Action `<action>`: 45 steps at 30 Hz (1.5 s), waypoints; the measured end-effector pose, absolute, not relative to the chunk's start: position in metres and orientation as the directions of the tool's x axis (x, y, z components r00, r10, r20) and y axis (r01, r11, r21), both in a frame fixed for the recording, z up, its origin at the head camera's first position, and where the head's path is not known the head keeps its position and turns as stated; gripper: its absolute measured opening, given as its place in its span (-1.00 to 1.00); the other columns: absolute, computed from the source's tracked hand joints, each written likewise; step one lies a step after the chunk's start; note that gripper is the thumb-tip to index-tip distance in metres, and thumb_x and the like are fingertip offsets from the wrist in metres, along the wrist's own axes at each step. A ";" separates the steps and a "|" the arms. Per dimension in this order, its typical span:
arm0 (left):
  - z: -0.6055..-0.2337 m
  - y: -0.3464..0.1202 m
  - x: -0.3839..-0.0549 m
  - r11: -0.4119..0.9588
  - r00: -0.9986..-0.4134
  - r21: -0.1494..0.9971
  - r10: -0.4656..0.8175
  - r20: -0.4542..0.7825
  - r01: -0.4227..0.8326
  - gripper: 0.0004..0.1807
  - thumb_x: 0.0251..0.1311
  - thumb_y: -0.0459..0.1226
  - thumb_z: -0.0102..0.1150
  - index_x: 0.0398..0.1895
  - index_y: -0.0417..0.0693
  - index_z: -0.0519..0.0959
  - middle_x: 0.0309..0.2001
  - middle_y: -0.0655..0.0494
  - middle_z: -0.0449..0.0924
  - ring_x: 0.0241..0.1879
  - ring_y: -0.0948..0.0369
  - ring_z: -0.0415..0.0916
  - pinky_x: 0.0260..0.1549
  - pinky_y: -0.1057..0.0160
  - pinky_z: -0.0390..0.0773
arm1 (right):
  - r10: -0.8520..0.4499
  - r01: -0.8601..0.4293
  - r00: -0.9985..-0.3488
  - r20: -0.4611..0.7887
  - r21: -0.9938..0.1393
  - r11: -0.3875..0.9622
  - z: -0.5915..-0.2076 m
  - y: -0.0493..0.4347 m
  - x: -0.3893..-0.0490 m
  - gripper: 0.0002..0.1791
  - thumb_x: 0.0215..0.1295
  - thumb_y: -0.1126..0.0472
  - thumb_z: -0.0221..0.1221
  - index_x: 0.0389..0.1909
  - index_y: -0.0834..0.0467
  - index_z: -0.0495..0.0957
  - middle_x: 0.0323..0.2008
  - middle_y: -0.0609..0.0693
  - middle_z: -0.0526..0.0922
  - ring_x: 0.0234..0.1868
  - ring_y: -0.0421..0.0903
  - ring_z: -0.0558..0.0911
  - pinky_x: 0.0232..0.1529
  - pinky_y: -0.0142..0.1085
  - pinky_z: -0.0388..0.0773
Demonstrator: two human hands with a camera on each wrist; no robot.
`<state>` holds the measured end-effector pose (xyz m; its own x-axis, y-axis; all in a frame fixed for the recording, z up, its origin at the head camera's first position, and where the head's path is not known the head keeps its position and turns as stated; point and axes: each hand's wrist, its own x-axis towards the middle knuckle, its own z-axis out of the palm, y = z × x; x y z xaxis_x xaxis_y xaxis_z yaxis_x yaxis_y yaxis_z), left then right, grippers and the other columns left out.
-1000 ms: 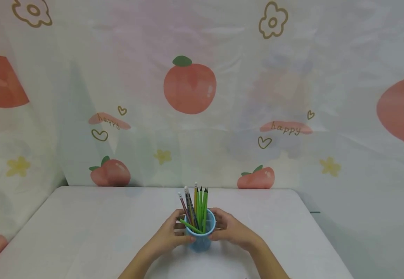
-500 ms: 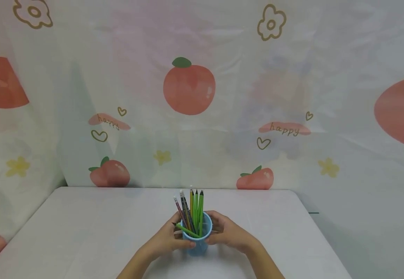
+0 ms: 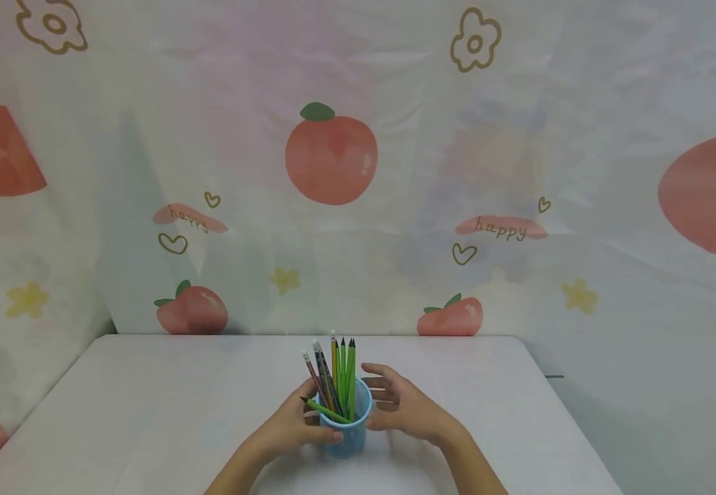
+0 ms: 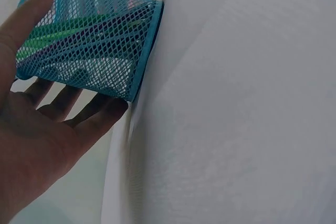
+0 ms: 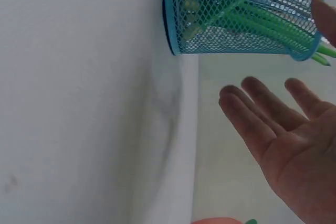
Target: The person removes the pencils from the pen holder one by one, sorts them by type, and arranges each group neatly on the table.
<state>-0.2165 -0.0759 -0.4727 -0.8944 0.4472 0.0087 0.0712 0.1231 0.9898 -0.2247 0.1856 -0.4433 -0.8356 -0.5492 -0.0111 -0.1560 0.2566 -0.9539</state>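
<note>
A light blue mesh pencil cup [image 3: 345, 441] stands upright on the white table. It holds several pencils: green ones [image 3: 350, 385] with dark tips up, and others with white ends up. One green pencil [image 3: 327, 410] leans low across the left rim. My left hand [image 3: 288, 423] grips the cup's left side; in the left wrist view its thumb lies near the rim of the mesh cup [image 4: 94, 35], with the fingers along the opposite side. My right hand [image 3: 412, 410] is beside the cup's right side. In the right wrist view its fingers [image 5: 252, 114] are extended and apart from the mesh.
The white table [image 3: 166, 405] extends to both sides of the cup. Behind it hangs a pale curtain [image 3: 395, 261] printed with peaches, flowers and "happy". A thin dark strip [image 3: 554, 377] shows past the table's right edge.
The cup with its pencils has shifted slightly left and nearer in the head view, along with my left hand. My right hand has let go of the cup, its fingers spreading away.
</note>
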 end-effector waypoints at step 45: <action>-0.474 -0.076 -0.219 0.106 -0.917 0.989 0.395 0.052 0.102 -0.15 0.03 -0.25 0.52 0.37 -0.10 0.28 0.35 -0.21 0.33 0.32 -0.30 0.32 0.24 -0.14 0.50 | -0.287 -0.525 -0.850 0.441 -0.745 0.411 -0.416 0.114 -0.203 -0.69 0.18 0.19 0.41 -0.14 0.02 0.50 -0.28 -0.14 0.67 -0.32 -0.28 0.72 -0.26 -0.42 0.70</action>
<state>-0.2193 -0.0761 -0.4737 -0.9172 0.3949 0.0523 0.1020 0.1057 0.9892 -0.2025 0.1139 -0.4159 -0.8504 -0.2874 0.4406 -0.5250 0.4107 -0.7455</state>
